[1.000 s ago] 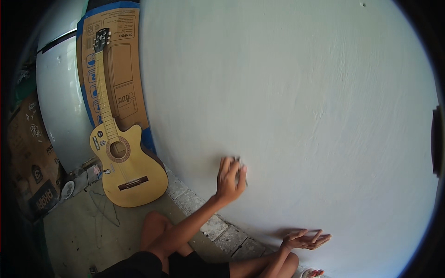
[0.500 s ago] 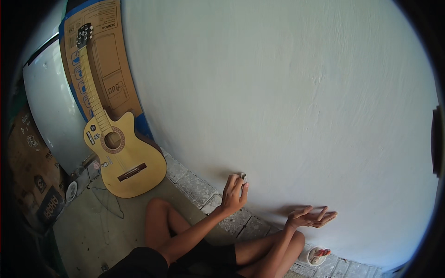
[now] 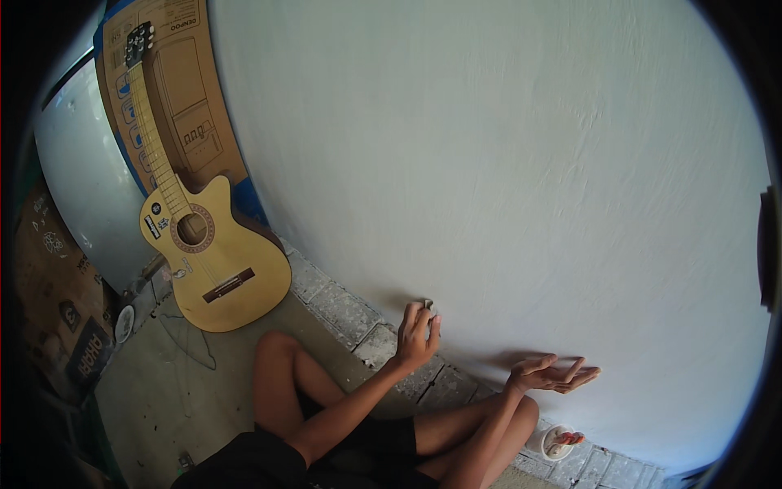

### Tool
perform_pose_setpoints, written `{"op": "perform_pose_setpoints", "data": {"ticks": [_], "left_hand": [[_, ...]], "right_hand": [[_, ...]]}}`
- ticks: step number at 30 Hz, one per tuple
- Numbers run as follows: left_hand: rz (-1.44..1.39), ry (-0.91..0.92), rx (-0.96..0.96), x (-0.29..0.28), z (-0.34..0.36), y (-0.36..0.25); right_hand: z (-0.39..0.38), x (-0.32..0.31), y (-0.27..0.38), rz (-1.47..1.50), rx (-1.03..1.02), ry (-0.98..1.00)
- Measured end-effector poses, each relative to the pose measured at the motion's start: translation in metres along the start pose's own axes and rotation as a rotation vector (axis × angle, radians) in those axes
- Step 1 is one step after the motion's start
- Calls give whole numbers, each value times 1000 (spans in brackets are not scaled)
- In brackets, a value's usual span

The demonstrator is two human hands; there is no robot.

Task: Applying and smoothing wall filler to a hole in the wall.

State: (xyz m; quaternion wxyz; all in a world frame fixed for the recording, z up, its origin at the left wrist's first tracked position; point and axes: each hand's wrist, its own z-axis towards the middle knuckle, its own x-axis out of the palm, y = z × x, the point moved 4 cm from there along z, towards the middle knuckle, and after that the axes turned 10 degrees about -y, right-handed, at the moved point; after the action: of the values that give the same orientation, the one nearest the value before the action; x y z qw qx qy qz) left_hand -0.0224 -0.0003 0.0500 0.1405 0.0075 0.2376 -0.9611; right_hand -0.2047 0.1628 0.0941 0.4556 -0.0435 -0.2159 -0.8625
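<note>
My left hand point(image 3: 416, 338) is raised close to the white wall point(image 3: 521, 204), its fingers curled round a small greyish piece point(image 3: 428, 305). Only an edge of that piece shows above the fingertips, so its kind is unclear. Lower and farther right, my right hand point(image 3: 552, 374) is turned palm up with the fingers apart and nothing in it. It is beside the wall, above my bent knee; whether it touches the wall I cannot tell.
A white cup point(image 3: 555, 442) with something red and orange in it stands on the grey brick ledge point(image 3: 334, 314) at the wall's foot. A guitar point(image 3: 236, 281) leans against a large cardboard box point(image 3: 186, 90) at left. A wire hanger point(image 3: 186, 342) lies on the floor.
The whole view has shifted slightly, with the guitar and box now higher and more to the left. Both hands keep nearly the same pose; the left still holds the small piece.
</note>
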Motion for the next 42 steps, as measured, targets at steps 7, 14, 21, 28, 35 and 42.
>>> {"op": "perform_pose_setpoints", "data": {"ticks": [7, 14, 21, 28, 35, 42], "left_hand": [[5, -230, 56, 2, 115, -15], [-11, -197, -25, 12, 45, 2], [38, -166, 106, 8, 65, -10], [-55, -160, 199, 17, 105, -53], [34, 135, 223, 15, 25, -64], [5, 90, 103, 9, 51, -74]], "right_hand": [[-3, -1, 0, 40, -2, -9], [-5, 3, -2, 73, 1, -34], [-5, -1, -8, 21, 11, -4], [-1, 0, -4, 64, 29, -20], [-5, -1, -5, 32, 5, 4], [-5, -2, -5, 52, 22, 1]]}}
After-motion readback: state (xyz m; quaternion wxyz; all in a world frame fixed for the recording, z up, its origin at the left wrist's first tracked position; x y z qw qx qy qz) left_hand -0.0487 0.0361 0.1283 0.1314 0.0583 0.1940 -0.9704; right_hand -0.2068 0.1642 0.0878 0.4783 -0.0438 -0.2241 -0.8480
